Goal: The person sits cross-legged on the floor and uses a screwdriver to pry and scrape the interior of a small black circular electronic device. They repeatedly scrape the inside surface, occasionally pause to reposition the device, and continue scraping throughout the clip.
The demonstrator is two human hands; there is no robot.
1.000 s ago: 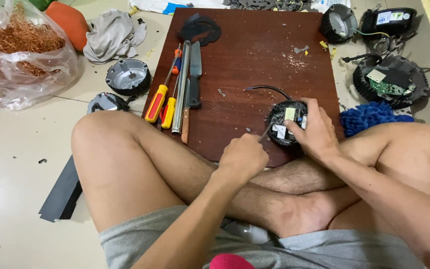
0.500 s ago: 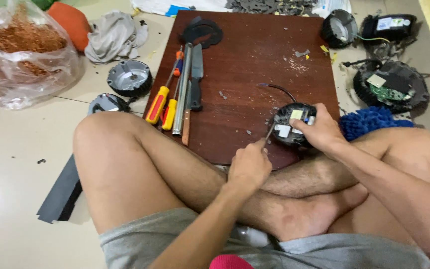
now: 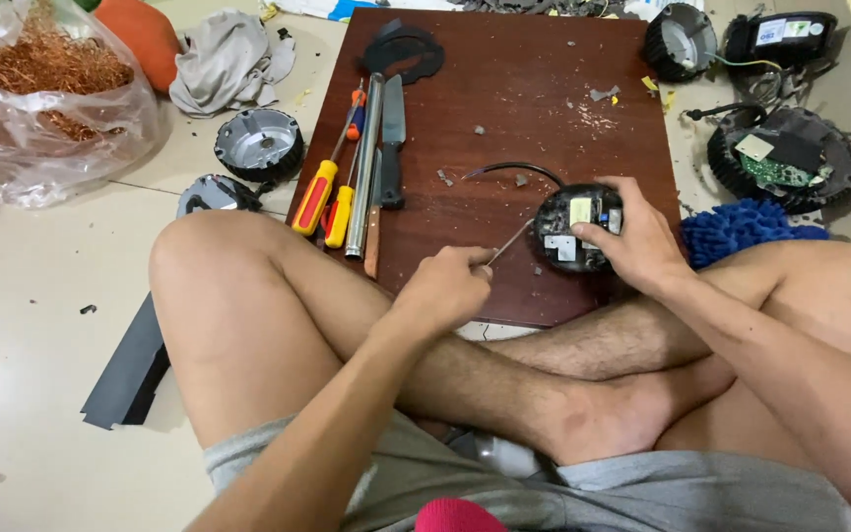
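Your left hand [image 3: 442,288] is clenching a thin metal tool [image 3: 510,241], its shaft slanting up and right so the tip is meeting the left edge of the round black module [image 3: 576,227]. Your right hand [image 3: 642,239] is clasping that module from the right, pressing it onto the brown board [image 3: 534,99]. Far left, a clear bag [image 3: 46,108] is holding copper wire [image 3: 36,69].

tool handle hidden in left hand [image 3: 445,288], bag [image 3: 41,99] cut off
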